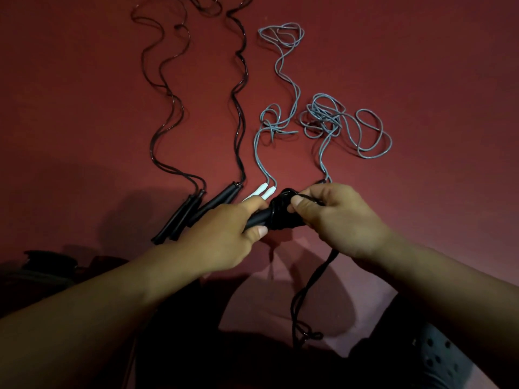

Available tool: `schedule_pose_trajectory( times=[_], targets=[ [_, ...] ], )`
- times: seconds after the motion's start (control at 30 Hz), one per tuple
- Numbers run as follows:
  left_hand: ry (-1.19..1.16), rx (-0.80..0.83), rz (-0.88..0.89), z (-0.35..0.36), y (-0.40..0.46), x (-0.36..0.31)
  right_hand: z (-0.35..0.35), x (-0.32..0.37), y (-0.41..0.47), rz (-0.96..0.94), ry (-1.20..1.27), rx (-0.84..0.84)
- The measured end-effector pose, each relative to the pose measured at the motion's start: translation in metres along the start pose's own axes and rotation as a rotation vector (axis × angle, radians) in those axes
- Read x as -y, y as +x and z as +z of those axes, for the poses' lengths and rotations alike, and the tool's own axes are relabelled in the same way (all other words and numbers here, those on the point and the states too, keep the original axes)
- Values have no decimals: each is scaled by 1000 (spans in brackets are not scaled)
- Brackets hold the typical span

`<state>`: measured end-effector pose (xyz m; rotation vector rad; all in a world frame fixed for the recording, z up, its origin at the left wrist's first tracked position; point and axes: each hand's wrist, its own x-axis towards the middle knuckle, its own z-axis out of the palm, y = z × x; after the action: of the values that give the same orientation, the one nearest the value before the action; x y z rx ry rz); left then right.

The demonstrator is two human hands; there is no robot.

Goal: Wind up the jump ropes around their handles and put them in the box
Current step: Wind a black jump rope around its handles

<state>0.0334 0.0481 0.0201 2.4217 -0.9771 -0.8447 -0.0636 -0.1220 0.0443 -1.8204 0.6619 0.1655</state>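
Above the dark red floor (393,80), left hand (224,231) curled around black plastic handles (257,219) wound with thin black rope (283,211), right hand (339,217) pinching the loose rope end at the bundle, two grey ropes (331,119) and two black ropes (168,88) lying beyond.
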Motion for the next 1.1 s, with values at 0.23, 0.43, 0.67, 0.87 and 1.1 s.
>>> schedule_pose_trajectory(
  times=[0.23,0.43,0.67,0.87,1.1],
  targets=[
    [-30,43,-27,-3,1,-1,2,1,0,-17,-23,6],
    [-186,242,-39,-11,5,3,1,7,-6,-166,-198,107],
    [-246,469,58,-24,3,-7,-8,6,4,-114,-128,47],
    [-369,493,63,-30,0,-15,-20,8,10,-19,13,8],
    [-367,462,97,-28,3,-16,-25,4,14,-32,20,-71]
  ],
)
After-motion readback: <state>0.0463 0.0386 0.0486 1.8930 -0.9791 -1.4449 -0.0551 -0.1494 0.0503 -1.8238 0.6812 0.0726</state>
